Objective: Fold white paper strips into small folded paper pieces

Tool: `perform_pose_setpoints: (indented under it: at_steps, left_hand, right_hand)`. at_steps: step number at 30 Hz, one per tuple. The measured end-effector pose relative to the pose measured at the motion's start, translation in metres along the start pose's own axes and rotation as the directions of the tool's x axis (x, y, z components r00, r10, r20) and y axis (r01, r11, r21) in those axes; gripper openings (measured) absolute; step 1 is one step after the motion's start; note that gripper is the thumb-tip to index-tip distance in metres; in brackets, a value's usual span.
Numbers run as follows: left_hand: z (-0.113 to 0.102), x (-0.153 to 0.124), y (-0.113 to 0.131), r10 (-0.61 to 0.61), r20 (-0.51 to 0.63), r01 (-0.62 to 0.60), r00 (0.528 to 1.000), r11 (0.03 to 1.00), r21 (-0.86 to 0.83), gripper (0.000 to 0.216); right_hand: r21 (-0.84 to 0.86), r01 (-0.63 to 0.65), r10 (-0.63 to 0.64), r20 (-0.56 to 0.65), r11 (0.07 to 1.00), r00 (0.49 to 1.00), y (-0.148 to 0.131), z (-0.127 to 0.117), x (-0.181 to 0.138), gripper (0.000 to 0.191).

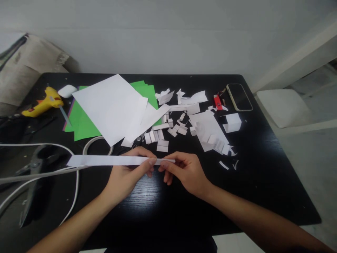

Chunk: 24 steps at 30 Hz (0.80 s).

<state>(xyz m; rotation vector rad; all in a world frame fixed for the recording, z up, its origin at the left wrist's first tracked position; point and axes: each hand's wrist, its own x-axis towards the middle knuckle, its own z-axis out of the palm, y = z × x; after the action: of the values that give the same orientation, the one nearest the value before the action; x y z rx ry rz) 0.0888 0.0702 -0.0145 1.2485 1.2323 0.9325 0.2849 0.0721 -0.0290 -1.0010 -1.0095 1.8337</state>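
A long white paper strip stretches level above the near part of the black table, its free end out to the left. My left hand pinches the strip between thumb and fingers near its right end. Right beside it, my right hand is closed on the strip's right end, thumb in front and fingers behind. Just beyond my hands lie many small folded paper pieces and a folded paper square. Scissors show partly from under the paper, mostly hidden.
White sheets rest on green sheets. A yellow glue gun, a tape roll, pliers and a white cable are on the left. A red lighter and a phone lie at the far right.
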Motion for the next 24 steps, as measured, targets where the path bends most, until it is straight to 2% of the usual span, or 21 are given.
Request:
perform_pose_setpoints:
  at_steps: [4,13,19,22,24]
  left_hand:
    - [0.002,-0.001,-0.001,-0.035,0.023,0.035,0.999,0.999,-0.006,0.013]
    - [0.000,-0.002,0.003,-0.021,-0.033,0.022,0.999,0.999,0.033,0.011]
    - [-0.009,0.003,0.002,-0.019,-0.154,0.021,0.988,1.000,0.016,0.009]
    - [-0.011,0.004,0.003,-0.009,-0.161,0.011,0.987,1.000,0.012,0.010]
    - [-0.008,0.003,0.004,-0.018,-0.141,0.020,0.990,1.000,0.014,0.011]
  right_hand:
    - [-0.003,-0.021,0.021,-0.010,1.000,1.000,0.002,0.001,-0.001,0.018]
    - [0.052,-0.047,0.046,0.023,0.997,0.999,0.001,0.000,-0.001,0.025]
    - [0.057,0.001,0.003,-0.080,0.998,0.997,-0.003,-0.007,0.006,0.026]
    - [0.063,0.021,-0.015,-0.097,0.998,0.995,-0.002,-0.008,0.006,0.028]
    - [0.040,0.034,-0.032,-0.063,0.999,0.997,-0.001,-0.007,0.004,0.028]
